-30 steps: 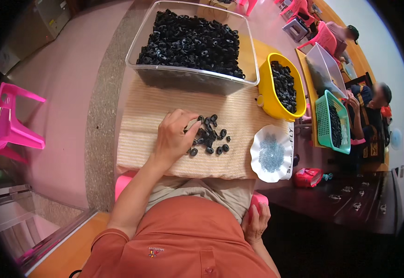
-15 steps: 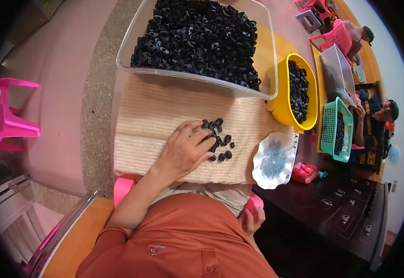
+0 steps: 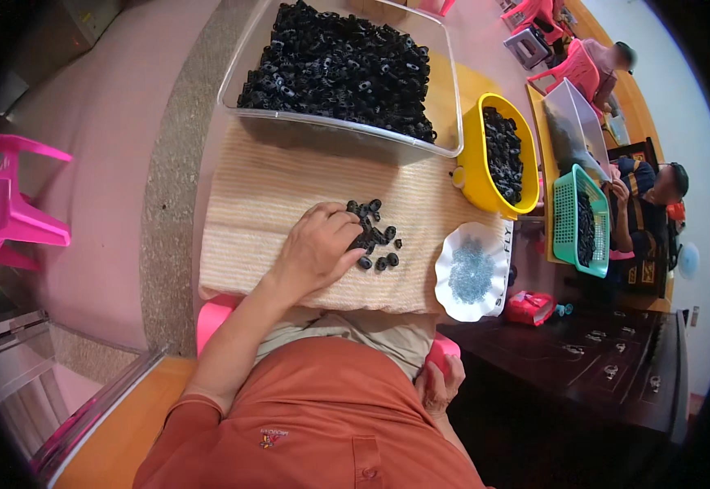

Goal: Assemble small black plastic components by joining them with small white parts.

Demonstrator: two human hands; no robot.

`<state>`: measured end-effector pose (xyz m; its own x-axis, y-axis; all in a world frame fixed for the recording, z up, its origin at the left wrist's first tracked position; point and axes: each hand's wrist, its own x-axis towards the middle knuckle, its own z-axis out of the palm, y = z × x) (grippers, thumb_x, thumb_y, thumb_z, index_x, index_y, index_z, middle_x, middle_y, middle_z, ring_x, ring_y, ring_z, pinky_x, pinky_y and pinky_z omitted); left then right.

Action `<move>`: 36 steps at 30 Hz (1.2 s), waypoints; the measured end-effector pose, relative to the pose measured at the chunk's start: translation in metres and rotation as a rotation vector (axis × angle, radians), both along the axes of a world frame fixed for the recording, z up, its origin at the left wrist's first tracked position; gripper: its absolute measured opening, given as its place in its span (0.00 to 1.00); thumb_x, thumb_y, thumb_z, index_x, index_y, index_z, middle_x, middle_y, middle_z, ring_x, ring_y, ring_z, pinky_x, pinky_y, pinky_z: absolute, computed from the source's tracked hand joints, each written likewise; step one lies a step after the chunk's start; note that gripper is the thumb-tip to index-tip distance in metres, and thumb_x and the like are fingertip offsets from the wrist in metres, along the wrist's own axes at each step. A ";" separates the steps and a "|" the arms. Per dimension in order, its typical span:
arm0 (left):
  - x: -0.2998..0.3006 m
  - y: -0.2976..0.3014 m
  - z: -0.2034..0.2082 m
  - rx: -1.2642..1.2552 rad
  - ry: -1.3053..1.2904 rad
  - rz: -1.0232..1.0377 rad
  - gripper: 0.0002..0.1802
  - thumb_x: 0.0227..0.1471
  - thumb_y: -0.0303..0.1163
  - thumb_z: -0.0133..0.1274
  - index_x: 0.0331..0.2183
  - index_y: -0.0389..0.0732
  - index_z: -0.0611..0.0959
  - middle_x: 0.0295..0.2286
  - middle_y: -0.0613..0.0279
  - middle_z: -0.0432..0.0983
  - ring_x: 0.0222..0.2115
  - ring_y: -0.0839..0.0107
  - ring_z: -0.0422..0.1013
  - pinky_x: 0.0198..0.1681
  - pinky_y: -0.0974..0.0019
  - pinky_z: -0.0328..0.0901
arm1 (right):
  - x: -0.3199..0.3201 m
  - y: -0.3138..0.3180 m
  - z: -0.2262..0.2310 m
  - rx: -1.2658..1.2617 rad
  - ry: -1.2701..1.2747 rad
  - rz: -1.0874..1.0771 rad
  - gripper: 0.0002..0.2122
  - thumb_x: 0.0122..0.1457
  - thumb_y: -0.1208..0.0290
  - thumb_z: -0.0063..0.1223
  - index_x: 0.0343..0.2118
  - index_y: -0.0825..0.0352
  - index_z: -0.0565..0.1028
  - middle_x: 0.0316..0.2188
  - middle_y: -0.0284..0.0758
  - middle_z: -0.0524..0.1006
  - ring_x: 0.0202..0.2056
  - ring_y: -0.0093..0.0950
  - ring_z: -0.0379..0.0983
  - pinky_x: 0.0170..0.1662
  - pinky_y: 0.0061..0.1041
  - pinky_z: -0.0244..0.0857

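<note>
We see small black plastic parts (image 3: 369, 239), low-sheened, on matt, ribbed cloth (image 3: 265, 191); a clear tub (image 3: 335, 137) and yellow basin (image 3: 475, 178) in smooth, shiny plastic; a glossy white scalloped dish (image 3: 471, 312); a dark cabinet (image 3: 552, 371) in polished, wood-like finish.

Holds left forearm (image 3: 237, 346) extended forward and slightly inward from lower left, with wrist (image 3: 276, 285) nearly in line. Holds left hand (image 3: 316, 246) palm down, knuckles up, well ahead of torso (image 3: 322, 407). Points fingers (image 3: 335, 218) forward and right, bent and close together, some tips hard to make out. Sets thumb (image 3: 351, 262) out to the right, apart from index finger. Rests right hand (image 3: 438, 387) low beside right hip, well apart from left, fingers loosely curled. Slants right forearm (image 3: 459, 448) toward lower edge, close along torso.
</note>
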<state>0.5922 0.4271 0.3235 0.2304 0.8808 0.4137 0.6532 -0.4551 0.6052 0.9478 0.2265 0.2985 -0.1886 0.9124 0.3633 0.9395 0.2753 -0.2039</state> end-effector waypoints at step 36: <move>-0.002 0.005 -0.010 0.097 -0.112 0.014 0.10 0.52 0.33 0.59 0.34 0.37 0.83 0.36 0.56 0.79 0.42 0.56 0.73 0.48 0.59 0.68 | -0.010 0.002 0.013 -0.004 -0.065 0.007 0.12 0.44 0.82 0.62 0.34 0.67 0.79 0.52 0.46 0.70 0.54 0.50 0.65 0.54 0.42 0.67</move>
<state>0.5899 0.4318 0.3134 0.1660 0.8384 0.5191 0.5907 -0.5060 0.6285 0.9378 0.2288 0.3112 -0.2178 0.9125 0.3463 0.9488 0.2811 -0.1441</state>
